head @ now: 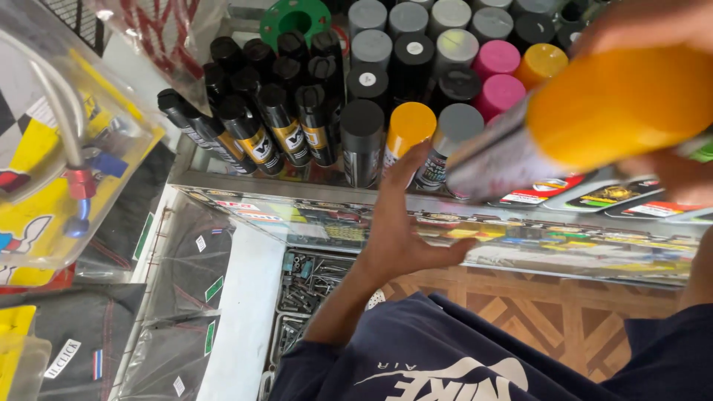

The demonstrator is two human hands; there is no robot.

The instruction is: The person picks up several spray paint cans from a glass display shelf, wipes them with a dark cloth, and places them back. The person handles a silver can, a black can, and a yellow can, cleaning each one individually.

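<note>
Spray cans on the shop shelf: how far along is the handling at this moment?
Looks done: many capped cans stand in rows on the shelf, beside black bottles. In hand: the right hand holds an orange-capped can tilted above the shelf, blurred; the left hand is open beside a yellow-capped can, not gripping it. Left: the held can is not set down.

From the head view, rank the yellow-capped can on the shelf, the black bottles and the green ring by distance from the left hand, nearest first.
1. Yellow-capped can, just above the left hand's fingertips.
2. Black bottles, up and to the left.
3. Green ring, at the top, behind the bottles.
</note>
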